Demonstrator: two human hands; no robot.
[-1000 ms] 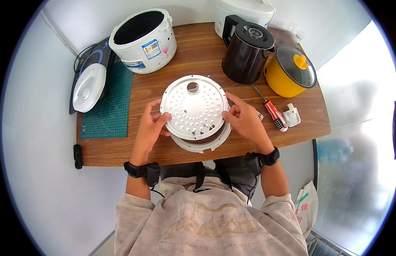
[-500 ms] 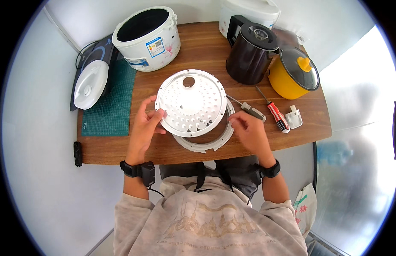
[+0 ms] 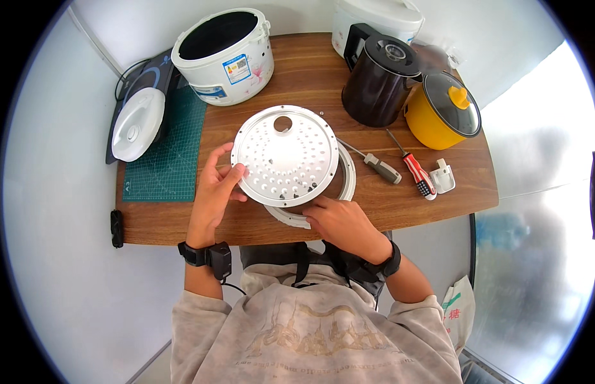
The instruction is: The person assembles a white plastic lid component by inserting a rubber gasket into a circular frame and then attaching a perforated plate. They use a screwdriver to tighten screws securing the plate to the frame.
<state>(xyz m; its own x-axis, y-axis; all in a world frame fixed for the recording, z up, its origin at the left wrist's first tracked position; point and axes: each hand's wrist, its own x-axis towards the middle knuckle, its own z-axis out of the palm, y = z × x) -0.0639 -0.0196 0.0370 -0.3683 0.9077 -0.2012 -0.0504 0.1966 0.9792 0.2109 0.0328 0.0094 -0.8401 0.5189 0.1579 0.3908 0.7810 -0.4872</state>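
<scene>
A round silvery metal plate (image 3: 285,150) is held tilted above a white plastic ring (image 3: 350,176). Dimples cover the plate, a round hole pierces its far part, and a few small dark bits (image 3: 297,192) show toward its near edge. My left hand (image 3: 215,185) grips the plate's left rim, thumb on top and fingers beneath. At the plate's near right edge, my right hand (image 3: 342,224) is bent inward over the ring with its fingers curled. Its fingertips are partly hidden, so whatever they pinch cannot be seen.
A grey-handled screwdriver (image 3: 382,168), a red-handled screwdriver (image 3: 419,176) and a white plastic piece (image 3: 442,176) lie right. Behind stand a white cooker body (image 3: 259,70), a dark kettle (image 3: 374,89) and a yellow pot (image 3: 432,121). Left are a green cutting mat (image 3: 160,182) and a white lid (image 3: 138,125).
My right hand has moved left and nearer to me, from the ring's right side to the plate's near right edge. My left hand still holds the plate, almost unmoved.
</scene>
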